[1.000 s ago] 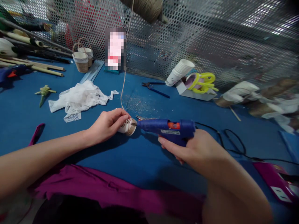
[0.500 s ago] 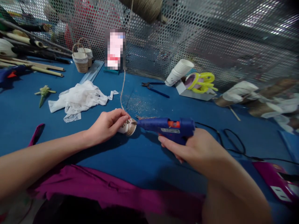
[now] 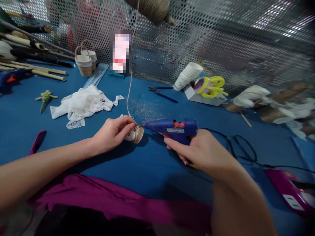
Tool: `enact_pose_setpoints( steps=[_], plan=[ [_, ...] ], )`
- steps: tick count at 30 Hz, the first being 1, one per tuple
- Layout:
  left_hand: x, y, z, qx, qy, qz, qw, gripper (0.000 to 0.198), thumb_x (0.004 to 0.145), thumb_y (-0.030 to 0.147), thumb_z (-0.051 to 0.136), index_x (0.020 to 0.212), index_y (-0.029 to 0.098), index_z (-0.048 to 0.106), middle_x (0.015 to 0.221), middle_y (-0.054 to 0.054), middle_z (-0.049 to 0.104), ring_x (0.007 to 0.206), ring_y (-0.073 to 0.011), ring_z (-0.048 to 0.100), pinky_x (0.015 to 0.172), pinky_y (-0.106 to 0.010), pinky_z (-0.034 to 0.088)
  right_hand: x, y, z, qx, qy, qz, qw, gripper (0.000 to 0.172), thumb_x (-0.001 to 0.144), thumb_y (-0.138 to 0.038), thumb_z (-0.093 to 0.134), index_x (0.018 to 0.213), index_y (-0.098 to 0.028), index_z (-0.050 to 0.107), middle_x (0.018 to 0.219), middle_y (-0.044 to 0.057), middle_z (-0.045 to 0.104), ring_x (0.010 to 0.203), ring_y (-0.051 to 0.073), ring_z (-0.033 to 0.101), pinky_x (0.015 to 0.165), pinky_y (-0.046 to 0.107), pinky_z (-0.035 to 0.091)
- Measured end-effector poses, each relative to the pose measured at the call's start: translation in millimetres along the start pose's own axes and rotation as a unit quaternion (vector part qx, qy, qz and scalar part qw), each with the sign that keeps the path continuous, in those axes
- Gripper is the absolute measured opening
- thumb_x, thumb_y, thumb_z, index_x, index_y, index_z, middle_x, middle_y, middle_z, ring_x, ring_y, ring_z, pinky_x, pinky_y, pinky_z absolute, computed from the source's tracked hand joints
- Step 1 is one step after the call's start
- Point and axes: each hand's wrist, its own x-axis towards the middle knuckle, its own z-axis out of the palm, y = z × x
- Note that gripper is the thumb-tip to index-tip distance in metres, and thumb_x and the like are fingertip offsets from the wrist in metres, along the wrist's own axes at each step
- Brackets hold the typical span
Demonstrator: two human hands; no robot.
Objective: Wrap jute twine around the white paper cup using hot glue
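Observation:
My left hand (image 3: 115,132) is closed on a small white paper cup (image 3: 131,135) that lies on its side, with printing on its wall. Brown twine (image 3: 138,135) is wound around the cup near one end. From there a strand of twine (image 3: 128,95) runs up to a big spool (image 3: 155,9) above. My right hand (image 3: 194,147) grips a blue hot glue gun (image 3: 172,128) with an orange part on top. Its nozzle points left and is at the cup, close to my left fingertips; whether it touches is unclear.
Beyond my hands lie crumpled white lace (image 3: 86,103), pliers (image 3: 163,94), stacked paper cups (image 3: 188,75) and a box with yellow coils (image 3: 209,88). Two small twine baskets (image 3: 84,65) stand at the back left. A black cord (image 3: 246,154) and a purple power strip (image 3: 287,190) lie right.
The glue gun in my right hand has shifted slightly left and up, its nozzle now nearer my left fingertips. My left hand and the cup stay nearly still.

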Motion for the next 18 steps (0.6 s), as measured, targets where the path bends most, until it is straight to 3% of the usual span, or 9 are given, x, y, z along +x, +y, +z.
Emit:
enact_pose_setpoints(
  steps=[11,18],
  plan=[
    [0.8,-0.1,0.3,-0.013,0.009,-0.004,1.000,0.021,0.089,0.024,0.043,0.086,0.012,0.060,0.075,-0.003,0.065,0.065,-0.0100,0.057,0.056,-0.019,0.042,-9.1,-1.9,-1.1,0.013,-0.007,-0.031,0.999,0.030,0.075,-0.041,0.055,0.054,-0.020,0.048,0.038,-0.002,0.048,0.039,0.012,0.048,0.041,0.023,0.039],
    [2.5,-3.8,1.4,-0.019,0.018,-0.022,0.999,0.021,0.089,0.025,0.043,0.086,0.013,0.061,0.076,-0.004,0.066,0.065,-0.0101,0.057,0.055,-0.019,0.042,-15.5,-4.6,0.1,-0.019,-0.007,-0.010,1.000,0.025,0.075,-0.038,0.053,0.057,-0.021,0.050,0.036,-0.003,0.046,0.034,0.011,0.043,0.036,0.024,0.032]
  ],
)
